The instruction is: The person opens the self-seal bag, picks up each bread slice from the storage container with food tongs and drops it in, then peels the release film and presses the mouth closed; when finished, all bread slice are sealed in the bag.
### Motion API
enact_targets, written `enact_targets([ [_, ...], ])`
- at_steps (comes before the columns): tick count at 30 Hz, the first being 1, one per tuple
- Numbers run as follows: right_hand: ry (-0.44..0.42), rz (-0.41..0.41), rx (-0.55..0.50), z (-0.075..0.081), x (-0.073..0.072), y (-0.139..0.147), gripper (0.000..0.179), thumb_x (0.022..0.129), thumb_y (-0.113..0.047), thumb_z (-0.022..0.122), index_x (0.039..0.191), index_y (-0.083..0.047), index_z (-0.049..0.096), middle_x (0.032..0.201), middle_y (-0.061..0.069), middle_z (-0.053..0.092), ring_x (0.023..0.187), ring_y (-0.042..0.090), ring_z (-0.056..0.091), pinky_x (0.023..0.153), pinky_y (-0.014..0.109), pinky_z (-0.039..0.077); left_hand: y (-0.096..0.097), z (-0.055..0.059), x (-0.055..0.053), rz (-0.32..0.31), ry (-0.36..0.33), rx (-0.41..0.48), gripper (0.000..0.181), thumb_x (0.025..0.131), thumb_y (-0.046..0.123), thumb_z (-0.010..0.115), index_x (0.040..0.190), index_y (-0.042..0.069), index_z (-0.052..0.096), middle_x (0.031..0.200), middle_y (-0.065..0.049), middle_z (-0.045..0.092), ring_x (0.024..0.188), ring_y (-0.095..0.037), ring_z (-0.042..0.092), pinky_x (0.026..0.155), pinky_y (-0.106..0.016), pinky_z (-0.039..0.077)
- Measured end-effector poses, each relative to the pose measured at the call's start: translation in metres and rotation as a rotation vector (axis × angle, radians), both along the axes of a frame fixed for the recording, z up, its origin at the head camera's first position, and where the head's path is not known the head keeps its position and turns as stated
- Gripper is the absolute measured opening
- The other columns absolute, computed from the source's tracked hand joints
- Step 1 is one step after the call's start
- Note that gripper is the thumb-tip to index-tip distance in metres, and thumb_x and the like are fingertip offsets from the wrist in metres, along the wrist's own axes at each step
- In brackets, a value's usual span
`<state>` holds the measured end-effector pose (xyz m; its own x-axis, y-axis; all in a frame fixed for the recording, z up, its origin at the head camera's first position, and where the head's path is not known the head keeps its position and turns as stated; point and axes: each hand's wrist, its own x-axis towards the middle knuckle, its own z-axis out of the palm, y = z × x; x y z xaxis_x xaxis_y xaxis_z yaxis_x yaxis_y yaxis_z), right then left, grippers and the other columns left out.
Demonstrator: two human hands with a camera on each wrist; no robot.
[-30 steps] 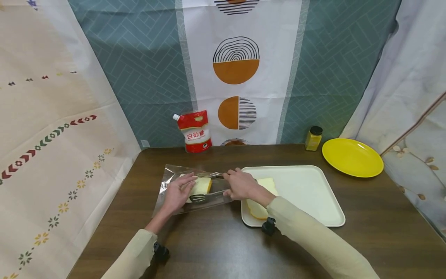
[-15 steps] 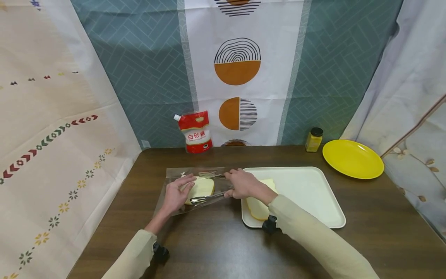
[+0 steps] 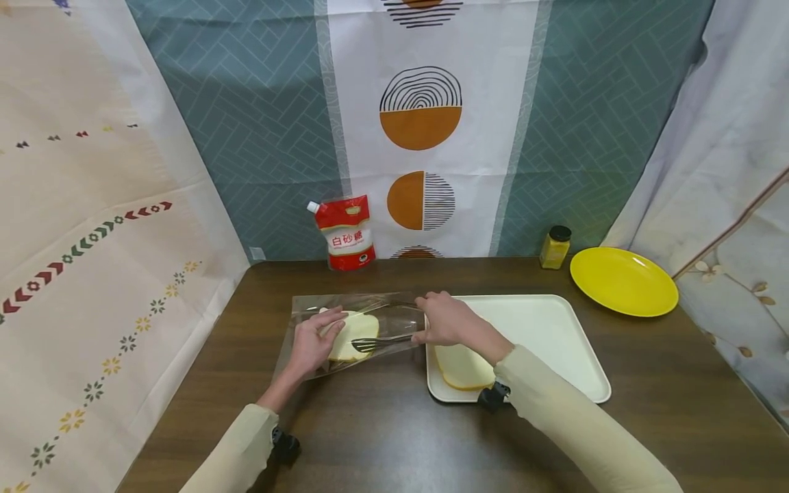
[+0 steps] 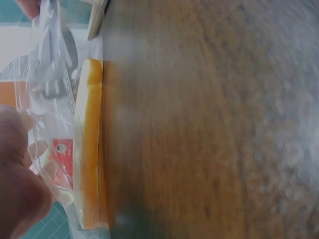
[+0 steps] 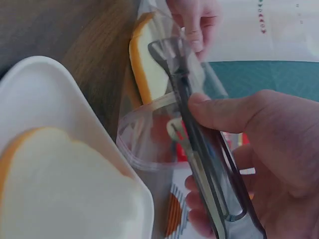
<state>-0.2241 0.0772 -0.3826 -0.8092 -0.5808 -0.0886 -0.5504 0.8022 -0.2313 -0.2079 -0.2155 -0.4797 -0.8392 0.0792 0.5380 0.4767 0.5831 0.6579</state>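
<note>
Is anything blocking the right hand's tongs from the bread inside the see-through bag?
Nothing visible does: the dark metal tongs in the right hand reach through the open mouth of the clear plastic bag toward the pale, yellow-crusted bread slice. Contact is unclear.

1. At my 12 o'clock hangs a teal-and-white cloth (image 3: 425, 130).
2. Toward my 11, I see a red, white-capped pouch (image 3: 346, 234).
3. At my 1, a black-lidded yellow jar (image 3: 555, 248).
4. At my 2, a yellow plate (image 3: 624, 281).

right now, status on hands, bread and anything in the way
Left hand holds bag, right hand grips tongs. Bread in bag, second slice on tray. Bag film close to tongs, might snag.
</note>
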Motion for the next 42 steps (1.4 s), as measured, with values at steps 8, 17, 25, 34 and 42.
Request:
enact_targets([
  [8, 0.062, -0.089, -0.038, 0.001, 0.030, 0.032, 0.062, 0.084, -0.039, 0.080, 0.124, 0.005, 0.061, 0.108, 0.016, 0.063, 0.093, 0.038, 0.061, 0.074, 0.050, 0.054, -0.001, 0.001, 0.001, -0.007, 0.000, 0.004, 0.017, 0.088, -0.001, 0.074, 0.104, -0.001, 0.077, 0.116, -0.020, 0.070, 0.114, -0.041, 0.063, 0.100, -0.060, 0.042],
  [17, 0.174, -0.222, -0.118, 0.001, 0.058, 0.065, 0.060, 0.080, -0.038, 0.082, 0.117, 0.004, 0.062, 0.095, 0.013, 0.061, 0.082, 0.033, 0.056, 0.062, 0.048, 0.049, 0.001, -0.001, 0.000, -0.019, 0.005, 0.000, 0.017, 0.088, 0.000, 0.074, 0.105, 0.000, 0.077, 0.117, -0.020, 0.070, 0.115, -0.040, 0.062, 0.100, -0.059, 0.043],
  [25, 0.273, -0.357, -0.225, -0.011, 0.089, 0.092, 0.063, 0.080, -0.037, 0.080, 0.121, 0.006, 0.060, 0.096, 0.020, 0.060, 0.079, 0.039, 0.053, 0.064, 0.054, 0.048, 0.000, -0.002, -0.002, -0.014, 0.018, -0.002, 0.017, 0.088, -0.001, 0.075, 0.104, 0.000, 0.077, 0.116, -0.020, 0.070, 0.113, -0.040, 0.063, 0.099, -0.059, 0.043],
  [34, 0.306, -0.505, -0.278, -0.029, 0.120, 0.108, 0.059, 0.079, -0.034, 0.081, 0.116, 0.007, 0.060, 0.094, 0.019, 0.059, 0.078, 0.039, 0.054, 0.058, 0.053, 0.047, 0.000, -0.002, 0.000, -0.007, 0.008, -0.005, 0.018, 0.087, -0.001, 0.075, 0.105, 0.001, 0.078, 0.116, -0.019, 0.070, 0.113, -0.040, 0.063, 0.099, -0.060, 0.043],
  [42, 0.322, -0.585, -0.290, -0.039, 0.148, 0.111, 0.063, 0.076, -0.036, 0.083, 0.112, 0.009, 0.058, 0.090, 0.020, 0.057, 0.073, 0.038, 0.054, 0.057, 0.055, 0.049, -0.001, -0.002, -0.002, -0.006, 0.009, -0.005, 0.016, 0.088, 0.000, 0.075, 0.104, 0.001, 0.078, 0.116, -0.019, 0.070, 0.114, -0.039, 0.063, 0.100, -0.059, 0.043],
])
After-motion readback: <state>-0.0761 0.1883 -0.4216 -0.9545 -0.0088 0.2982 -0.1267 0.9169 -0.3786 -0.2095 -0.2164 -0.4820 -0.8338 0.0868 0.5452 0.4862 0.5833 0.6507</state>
